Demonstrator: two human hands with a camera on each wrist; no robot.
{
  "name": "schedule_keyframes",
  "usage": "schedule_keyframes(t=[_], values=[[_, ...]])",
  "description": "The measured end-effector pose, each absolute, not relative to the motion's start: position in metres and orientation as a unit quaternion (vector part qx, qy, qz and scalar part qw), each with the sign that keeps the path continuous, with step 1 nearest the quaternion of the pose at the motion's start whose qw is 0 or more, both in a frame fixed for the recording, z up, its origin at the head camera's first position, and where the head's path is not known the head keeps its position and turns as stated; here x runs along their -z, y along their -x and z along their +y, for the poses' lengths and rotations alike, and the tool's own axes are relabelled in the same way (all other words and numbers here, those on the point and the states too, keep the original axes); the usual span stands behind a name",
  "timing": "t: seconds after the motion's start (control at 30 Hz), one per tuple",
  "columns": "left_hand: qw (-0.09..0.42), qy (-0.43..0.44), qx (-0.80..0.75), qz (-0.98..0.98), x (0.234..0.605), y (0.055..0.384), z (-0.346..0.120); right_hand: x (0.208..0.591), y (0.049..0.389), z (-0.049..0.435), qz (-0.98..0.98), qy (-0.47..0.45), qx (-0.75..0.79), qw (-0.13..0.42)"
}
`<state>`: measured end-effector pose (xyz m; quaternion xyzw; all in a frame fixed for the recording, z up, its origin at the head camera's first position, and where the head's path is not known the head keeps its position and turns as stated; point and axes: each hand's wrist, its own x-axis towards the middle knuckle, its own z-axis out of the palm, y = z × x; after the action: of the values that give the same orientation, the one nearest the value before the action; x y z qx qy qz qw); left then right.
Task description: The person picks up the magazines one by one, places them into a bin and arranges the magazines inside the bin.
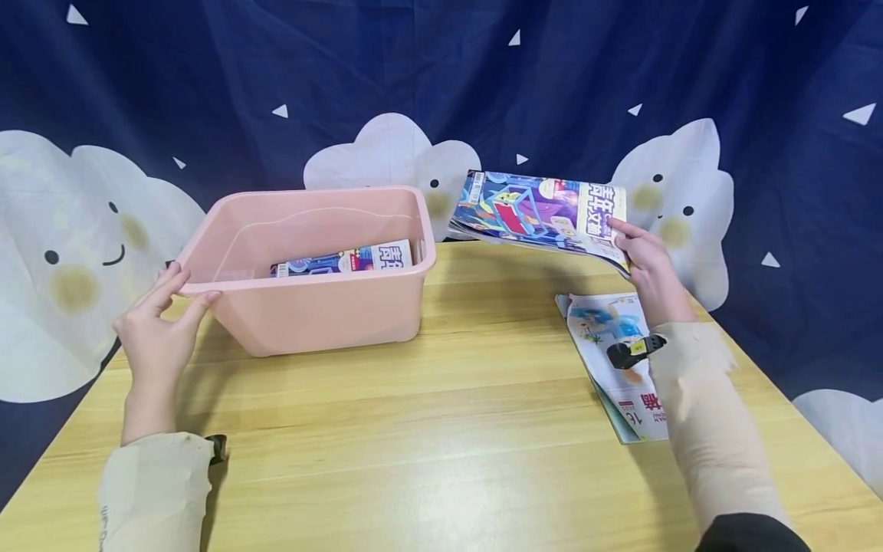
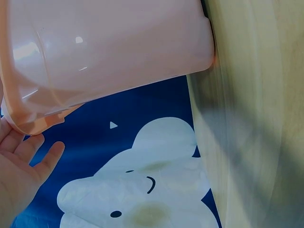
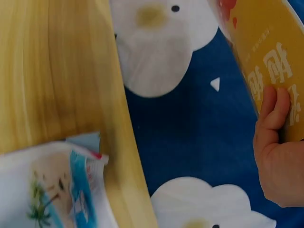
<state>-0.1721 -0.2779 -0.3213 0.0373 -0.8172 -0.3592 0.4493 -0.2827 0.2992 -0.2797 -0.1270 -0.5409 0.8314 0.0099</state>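
"What lies nearest?"
"A white-covered magazine [image 1: 607,395] on the table [image 1: 441,445], partly under the right forearm."
"The left hand [image 1: 162,330]?"
"Thumb and fingers pinch the pink bin's [image 1: 324,314] corner rim. Only the left wrist view clearly shows a finger standing clear of the bin."
"Anything inside?"
"A blue magazine [image 1: 341,261], seen only from the head."
"And the right hand [image 1: 651,264]?"
"It grips a raised magazine [image 1: 538,215], held above the table, right of the bin. From the head, its cover is blue-purple; the right wrist view shows fingers against a yellow underside."
"Farthest?"
"The cloud-patterned curtain [image 1: 483,61]."
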Motion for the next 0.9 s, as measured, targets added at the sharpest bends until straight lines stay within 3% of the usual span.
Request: schedule_keyframes(t=[0.53, 0.9], values=[[0.447, -0.044, 0.359, -0.818, 0.320, 0.172, -0.278, 0.254, 0.295, 0.223, -0.534, 0.095, -0.840, -0.020], [0.449, -0.041, 0.363, -0.816, 0.320, 0.173, -0.278, 0.251, 0.304, 0.165, -0.584, 0.080, -0.808, -0.007]])
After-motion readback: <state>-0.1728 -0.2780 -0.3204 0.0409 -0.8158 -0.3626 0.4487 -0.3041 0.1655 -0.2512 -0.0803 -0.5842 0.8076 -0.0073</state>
